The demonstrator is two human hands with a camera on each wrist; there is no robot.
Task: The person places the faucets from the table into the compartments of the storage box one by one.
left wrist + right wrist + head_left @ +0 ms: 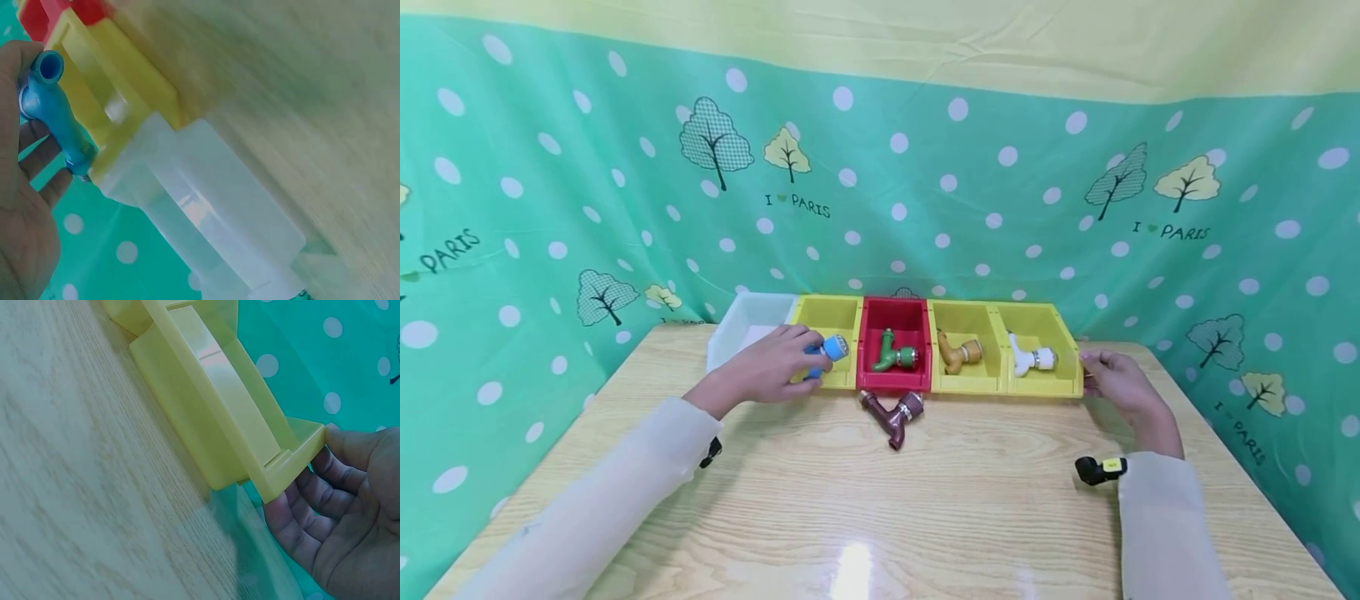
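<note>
My left hand [778, 362] holds a blue tap [835, 347] over the front of the yellow bin beside the white one. In the left wrist view, the blue tap's [57, 122] round spout opening faces the camera, with fingers behind its body. At the row's far end, my right hand [1118, 382] grips the side of the last yellow bin [234, 406], its thumb at one corner and fingers along the outer wall. A dark brown tap [895, 419] lies on the table before the red bin [895, 382].
A translucent white bin [722, 337] begins the row at the left. A green tap [891, 354] lies in the red bin, an ochre tap [957, 354] and a white tap [1030, 358] in the yellow bins to its right. Behind hangs a green dotted curtain [895, 183].
</note>
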